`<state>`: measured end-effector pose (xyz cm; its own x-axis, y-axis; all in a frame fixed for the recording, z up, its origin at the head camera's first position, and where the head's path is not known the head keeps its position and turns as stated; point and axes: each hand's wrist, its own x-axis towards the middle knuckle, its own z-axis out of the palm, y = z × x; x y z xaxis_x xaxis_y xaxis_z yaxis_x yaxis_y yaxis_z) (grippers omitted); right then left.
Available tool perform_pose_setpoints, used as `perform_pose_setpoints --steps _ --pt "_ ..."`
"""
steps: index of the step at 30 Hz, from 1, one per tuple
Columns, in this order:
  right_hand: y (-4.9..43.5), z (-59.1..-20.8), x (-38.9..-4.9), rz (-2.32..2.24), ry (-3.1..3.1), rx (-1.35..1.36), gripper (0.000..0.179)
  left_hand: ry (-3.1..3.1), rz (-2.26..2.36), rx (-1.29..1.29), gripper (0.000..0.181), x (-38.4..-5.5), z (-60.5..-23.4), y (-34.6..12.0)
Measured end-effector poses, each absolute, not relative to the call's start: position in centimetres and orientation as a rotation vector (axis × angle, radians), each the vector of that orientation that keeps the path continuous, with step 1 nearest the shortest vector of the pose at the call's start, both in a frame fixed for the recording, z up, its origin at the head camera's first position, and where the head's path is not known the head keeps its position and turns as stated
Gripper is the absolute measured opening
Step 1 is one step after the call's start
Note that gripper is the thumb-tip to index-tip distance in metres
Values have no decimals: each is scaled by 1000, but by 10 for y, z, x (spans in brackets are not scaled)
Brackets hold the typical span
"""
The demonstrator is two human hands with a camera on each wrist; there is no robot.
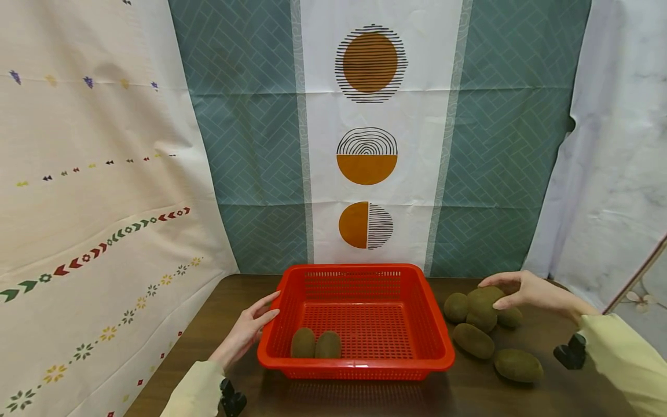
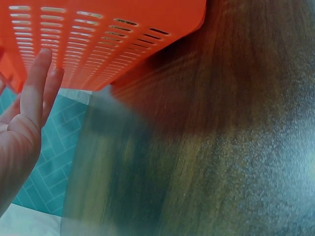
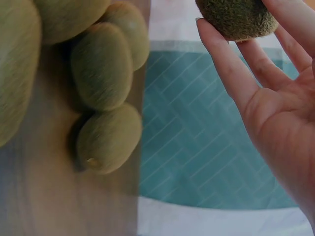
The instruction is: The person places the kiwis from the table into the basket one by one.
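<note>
A red plastic basket (image 1: pixel 359 370) stands on the table with two kiwis inside, a left kiwi (image 1: pixel 303 343) and a right kiwi (image 1: pixel 328 345), side by side in its front left corner. My left hand (image 1: pixel 246 330) rests its straight fingers (image 2: pixel 37 81) against the basket's left side. To the right of the basket, my right hand (image 1: pixel 528 292) holds a kiwi (image 3: pixel 238 17) between thumb and fingers, above the other kiwis. Below and around it lie several more, among them an oblong kiwi (image 1: pixel 473 340) and a front kiwi (image 1: pixel 518 365).
The dark wooden table (image 1: pixel 208 313) runs back to a green and white patterned cloth (image 1: pixel 250 231). A cream printed cloth (image 1: pixel 104 231) hangs at the left, and a pale marbled cloth (image 1: pixel 620 145) at the right.
</note>
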<state>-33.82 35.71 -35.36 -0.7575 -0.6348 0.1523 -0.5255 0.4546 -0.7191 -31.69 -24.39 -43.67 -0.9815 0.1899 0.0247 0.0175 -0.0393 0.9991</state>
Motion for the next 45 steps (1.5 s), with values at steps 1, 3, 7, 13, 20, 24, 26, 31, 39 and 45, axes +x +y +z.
perform_pose_setpoints --steps 1,3,7,13,20,24,26,31,39,45 --pt "354 -351 -339 -1188 2546 -1039 40 2088 2170 226 53 -317 -437 -244" --pt "349 -346 -342 -1187 2529 -1056 41 2080 2174 230 53 -317 -436 -244" --pt "335 -337 -347 -1159 2506 -1160 40 2064 2180 245 53 -315 -434 -243" --pt "310 -329 -357 -1197 2366 -1190 42 2080 2177 243 52 -317 -437 -243" --pt "276 -320 -364 -1227 2216 -1154 42 2087 2170 243 52 -317 -436 -244" --pt "256 -319 -370 -1226 2178 -1170 42 2105 2154 248 52 -318 -437 -245" --pt "246 -320 -373 -1212 2183 -1158 42 2110 2152 250 52 -318 -437 -245" --pt "220 -321 -377 -1129 2280 -1159 40 2113 2152 241 54 -318 -438 -244" --pt "183 -329 -383 -1086 2261 -1109 39 2111 2135 260 52 -319 -437 -244" --pt "157 -341 -389 -1067 2164 -1178 37 2102 2150 255 53 -320 -439 -246"
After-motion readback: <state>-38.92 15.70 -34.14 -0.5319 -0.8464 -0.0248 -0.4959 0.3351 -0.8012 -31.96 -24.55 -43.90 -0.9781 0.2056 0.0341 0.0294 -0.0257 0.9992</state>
